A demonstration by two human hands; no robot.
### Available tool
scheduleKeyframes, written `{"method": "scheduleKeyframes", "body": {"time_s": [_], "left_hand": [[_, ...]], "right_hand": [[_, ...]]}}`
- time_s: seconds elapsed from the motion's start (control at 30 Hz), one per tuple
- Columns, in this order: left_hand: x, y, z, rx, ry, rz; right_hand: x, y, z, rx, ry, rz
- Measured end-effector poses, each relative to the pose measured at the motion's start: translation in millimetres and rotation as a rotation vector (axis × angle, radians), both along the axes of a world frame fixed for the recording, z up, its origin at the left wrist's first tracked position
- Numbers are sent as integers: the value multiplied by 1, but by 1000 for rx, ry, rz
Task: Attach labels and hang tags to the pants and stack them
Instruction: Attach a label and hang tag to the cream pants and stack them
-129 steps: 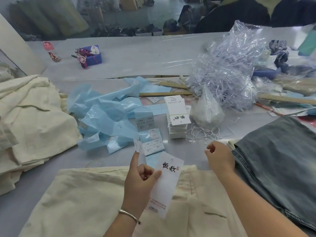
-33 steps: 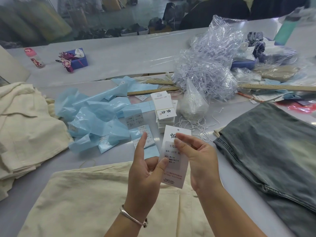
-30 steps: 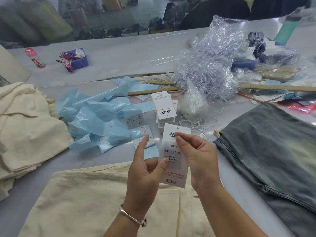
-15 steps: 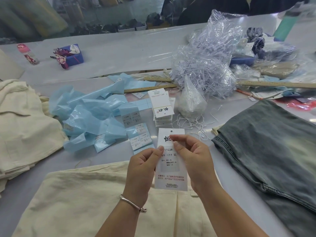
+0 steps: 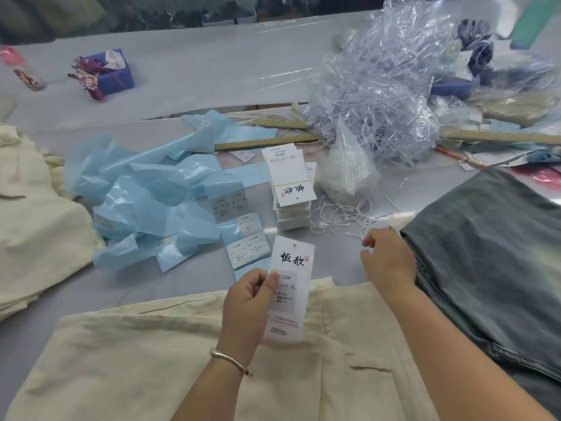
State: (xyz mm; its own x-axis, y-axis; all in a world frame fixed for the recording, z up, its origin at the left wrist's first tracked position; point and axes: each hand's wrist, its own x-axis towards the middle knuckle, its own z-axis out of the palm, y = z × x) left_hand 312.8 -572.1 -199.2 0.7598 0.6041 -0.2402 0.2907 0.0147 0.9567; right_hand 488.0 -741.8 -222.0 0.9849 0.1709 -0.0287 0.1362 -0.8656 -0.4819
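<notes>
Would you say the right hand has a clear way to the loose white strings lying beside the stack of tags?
Probably yes: the right hand holds nothing and hovers just short of the loose white strings, with only bare table between them.

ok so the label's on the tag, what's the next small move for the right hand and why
Probably pick one loose white string from the tangle beside the stack of white tags. The left hand holds the white paper hang tag, grey size label stuck on, its top punch hole empty, above the cream pants. The right hand is empty, next to that tangle.
</notes>
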Motion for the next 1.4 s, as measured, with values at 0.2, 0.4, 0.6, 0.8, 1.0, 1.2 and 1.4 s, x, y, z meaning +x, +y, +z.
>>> {"method": "scheduleKeyframes", "body": {"time_s": [0.2,0.4,0.6,0.8,1.0,1.2,1.4], "left_hand": [[14,7,-6,-1,-35,-2],[13,10,-4,-218,-46,-3],[14,5,10,-918,-137,-97],[25,-17,29,-1170,-141,-182],[31,-34,37,-1224,-210,-71],[19,-41,45,-1220,-304,-92],[-7,-55,57,-1116,-335,-307]], "right_hand": [[45,23,-5,-278,72,118],[51,34,0,-412,123,216],[31,33,36,229,53,79],[-41,35,69,1104,357,117],[-88,12,67,1390,577,40],[-111,-13,65,1353,616,-107],[-133,-19,83,1089,527,-97]]}}
